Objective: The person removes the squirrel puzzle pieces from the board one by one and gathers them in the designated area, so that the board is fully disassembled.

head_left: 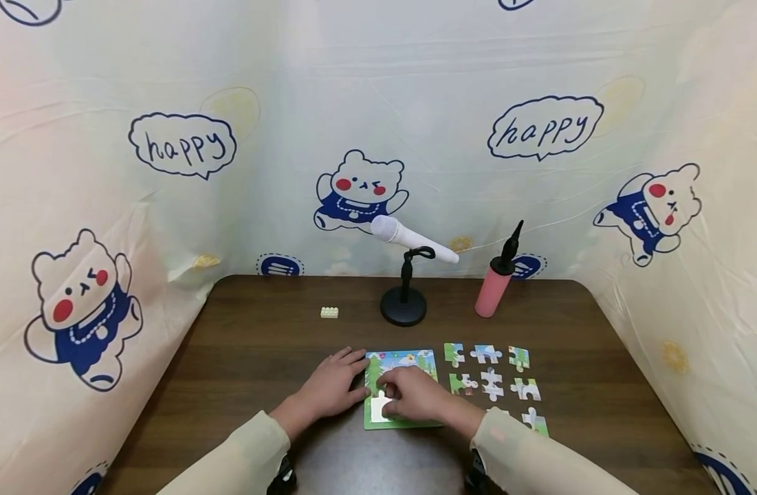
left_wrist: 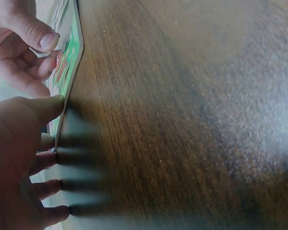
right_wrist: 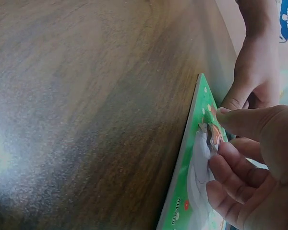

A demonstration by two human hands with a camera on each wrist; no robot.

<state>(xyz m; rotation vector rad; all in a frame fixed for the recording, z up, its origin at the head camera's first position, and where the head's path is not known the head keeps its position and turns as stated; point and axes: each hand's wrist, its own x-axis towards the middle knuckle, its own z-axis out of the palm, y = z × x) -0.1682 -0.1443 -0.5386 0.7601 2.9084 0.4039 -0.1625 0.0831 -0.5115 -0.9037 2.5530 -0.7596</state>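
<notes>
A puzzle board (head_left: 403, 425) with a green border and a colourful printed picture lies flat on the table. A bare white area (head_left: 378, 407) shows at its lower left. My left hand (head_left: 331, 383) rests at the board's left side, fingers spread, its thumb touching the edge. Over the middle of the board, my right hand (head_left: 415, 395) has its fingers curled. In the right wrist view, a small puzzle piece (right_wrist: 214, 136) stands tilted at those fingertips, above the white area; the hand seems to pinch it, and hides part of it.
Several loose jigsaw pieces (head_left: 492, 383) lie in rows right of the board, some partly behind the right forearm. Farther back stand a white microphone (head_left: 415, 239) on a black stand (head_left: 403, 306) and a pink hand pump (head_left: 494, 292). A cream toy block (head_left: 329, 312) sits back left.
</notes>
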